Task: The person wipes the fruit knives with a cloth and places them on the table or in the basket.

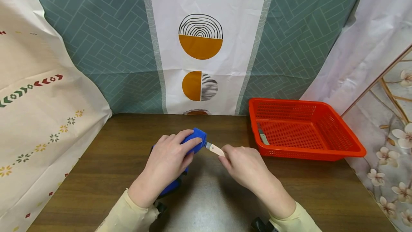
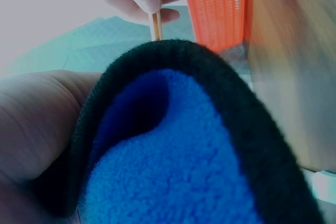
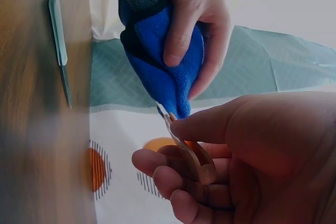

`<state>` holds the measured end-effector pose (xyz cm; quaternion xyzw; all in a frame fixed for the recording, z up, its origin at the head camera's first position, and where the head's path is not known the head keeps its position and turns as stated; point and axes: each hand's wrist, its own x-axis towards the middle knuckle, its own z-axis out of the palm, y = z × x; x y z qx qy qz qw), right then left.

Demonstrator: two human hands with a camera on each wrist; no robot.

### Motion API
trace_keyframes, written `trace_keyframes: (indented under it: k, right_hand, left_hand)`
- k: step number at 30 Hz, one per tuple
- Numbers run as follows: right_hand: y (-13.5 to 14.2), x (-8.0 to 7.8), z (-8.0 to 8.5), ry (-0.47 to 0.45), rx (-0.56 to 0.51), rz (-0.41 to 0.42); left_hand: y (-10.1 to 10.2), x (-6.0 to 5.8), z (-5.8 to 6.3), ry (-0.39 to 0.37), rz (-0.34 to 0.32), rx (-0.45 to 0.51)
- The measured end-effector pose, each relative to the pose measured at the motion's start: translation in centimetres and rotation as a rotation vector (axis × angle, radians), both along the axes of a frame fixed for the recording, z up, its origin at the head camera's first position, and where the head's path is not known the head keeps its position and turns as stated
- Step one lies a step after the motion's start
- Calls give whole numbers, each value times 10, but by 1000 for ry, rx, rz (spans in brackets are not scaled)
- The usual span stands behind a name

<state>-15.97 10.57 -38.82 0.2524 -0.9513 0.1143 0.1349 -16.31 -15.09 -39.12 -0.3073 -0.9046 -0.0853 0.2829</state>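
My left hand [image 1: 172,155] grips a blue cloth [image 1: 197,137] with a dark edge, folded around the blade of a folding knife. The knife's cream handle [image 1: 216,150] is pinched between the thumb and fingers of my right hand [image 1: 244,164]. Only a short bit of metal shows between cloth and handle; the rest of the blade is hidden in the cloth. In the right wrist view the left thumb presses the blue cloth [image 3: 163,51] just above the knife handle [image 3: 197,161]. More cloth hangs below the left hand, its dark border large in the left wrist view.
A red plastic basket [image 1: 309,155] stands at the right back of the brown table [image 1: 106,174], with a pale-handled knife [image 1: 264,138] inside. Another pale-handled knife [image 3: 56,30] lies on the wood in the right wrist view. Patterned fabric hangs behind and at both sides.
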Motion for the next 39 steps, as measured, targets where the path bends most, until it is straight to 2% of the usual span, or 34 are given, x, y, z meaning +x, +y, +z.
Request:
trace_keyframes:
  k: [11, 30, 35, 39]
  right_hand:
    - [0, 0, 2, -17, -3, -13]
    - [3, 0, -1, 42, -11, 1]
    - [3, 1, -2, 50, -15, 5]
    - [3, 0, -2, 46, -15, 2]
  left_hand:
    - [-9, -6, -1, -28, 53, -16]
    - [-29, -16, -2, -106, 156, -17]
    - [-31, -16, 1, -101, 168, -2]
    - [-26, -13, 3, -90, 148, 4]
